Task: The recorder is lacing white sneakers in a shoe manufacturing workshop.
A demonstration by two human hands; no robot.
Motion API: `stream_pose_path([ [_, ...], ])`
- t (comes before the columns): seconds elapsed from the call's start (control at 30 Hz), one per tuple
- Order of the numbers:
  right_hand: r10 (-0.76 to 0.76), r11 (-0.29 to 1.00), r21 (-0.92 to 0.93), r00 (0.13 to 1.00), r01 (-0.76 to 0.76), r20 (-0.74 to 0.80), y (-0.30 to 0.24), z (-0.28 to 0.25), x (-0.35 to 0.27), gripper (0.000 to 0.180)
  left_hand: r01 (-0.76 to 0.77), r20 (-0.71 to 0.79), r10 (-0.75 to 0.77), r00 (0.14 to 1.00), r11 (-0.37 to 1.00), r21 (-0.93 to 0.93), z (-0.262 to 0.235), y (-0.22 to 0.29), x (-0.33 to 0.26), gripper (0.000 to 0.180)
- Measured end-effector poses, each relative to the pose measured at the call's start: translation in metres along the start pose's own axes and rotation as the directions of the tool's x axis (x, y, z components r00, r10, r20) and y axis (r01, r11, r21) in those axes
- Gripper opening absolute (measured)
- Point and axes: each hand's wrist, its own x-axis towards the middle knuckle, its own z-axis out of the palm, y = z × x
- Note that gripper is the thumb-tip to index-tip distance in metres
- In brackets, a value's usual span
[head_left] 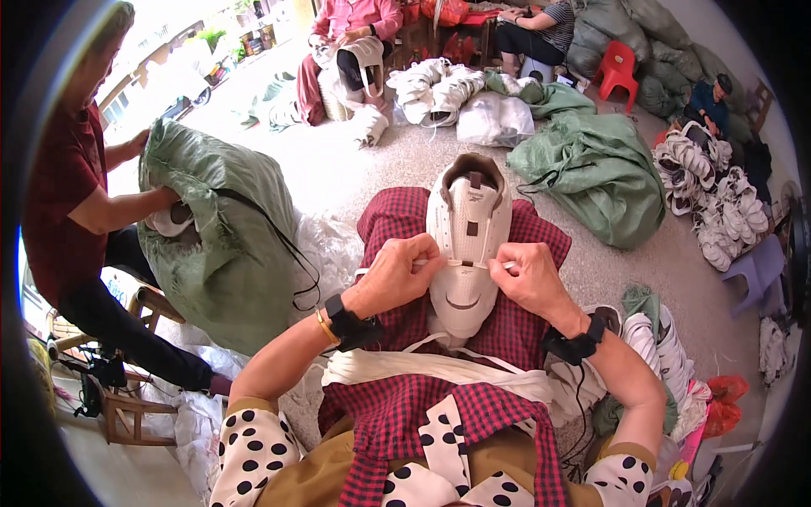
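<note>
A white sneaker lies on my lap over a red-and-black checked apron, its toe toward me and its brown-lined opening away from me. A white shoelace runs across its lowest eyelets. My left hand is closed, pinching one end of the lace at the sneaker's left side. At the right side my right hand pinches the other end. Both hands are close to the upper. Nearer to me, a long bundle of white laces stretches across my lap, with loose strands by the toe.
At left, a person reaches into a large green sack. Another green sack lies ahead right. White shoes are heaped ahead and far right. More shoes lie beside my right arm. Several people sit farther back.
</note>
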Motion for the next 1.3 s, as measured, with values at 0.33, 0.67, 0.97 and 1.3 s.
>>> stream_pose_path([
  [0.33, -0.142, 0.99, -0.009, 0.989, 0.142, 0.044, -0.001, 0.0, -0.001, 0.02, -0.332, 0.008, 0.336, 0.942, 0.926, 0.179, -0.009, -0.016, -0.012, 0.026],
  [0.67, -0.434, 0.866, -0.232, 0.896, 0.444, 0.096, 0.008, 0.005, -0.01, 0.01, -0.418, 0.258, 0.329, 0.908, 0.703, 0.575, -0.024, -0.037, -0.017, 0.013],
  [0.97, -0.411, 0.826, -0.362, 0.901, 0.433, 0.139, 0.03, -0.045, -0.032, 0.011, -0.116, -0.025, 0.174, 0.984, 0.75, 0.651, -0.106, -0.058, -0.084, 0.016],
  [1.3, 0.007, 0.82, -0.567, 0.991, -0.081, -0.132, 0.149, -0.202, -0.17, 0.017, 0.34, -0.499, 0.082, 0.863, 0.635, 0.693, -0.209, -0.048, -0.223, 0.01],
])
